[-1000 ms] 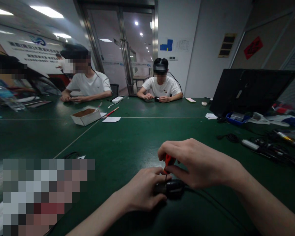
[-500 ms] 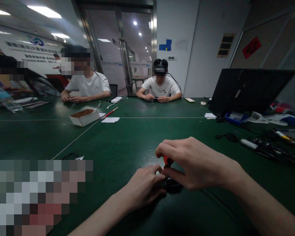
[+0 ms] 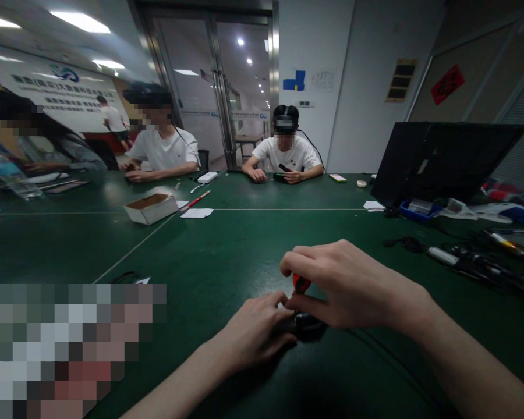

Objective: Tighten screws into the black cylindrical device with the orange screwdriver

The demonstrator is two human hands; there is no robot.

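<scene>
Holds black corded device (image 3: 309, 327) against green table (image 3: 218, 256) with left hand (image 3: 259, 326); pinches red-handled screwdriver (image 3: 300, 284) roughly upright above it with right hand (image 3: 334, 285).

The right grip (image 3: 344, 288) partly hides the red tool (image 3: 301, 283); the left grip (image 3: 257, 326) covers part of the black device (image 3: 310, 327).

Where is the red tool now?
Head view, below and right of centre: the red tool is in the right hand, above the black device the left hand holds.
</scene>
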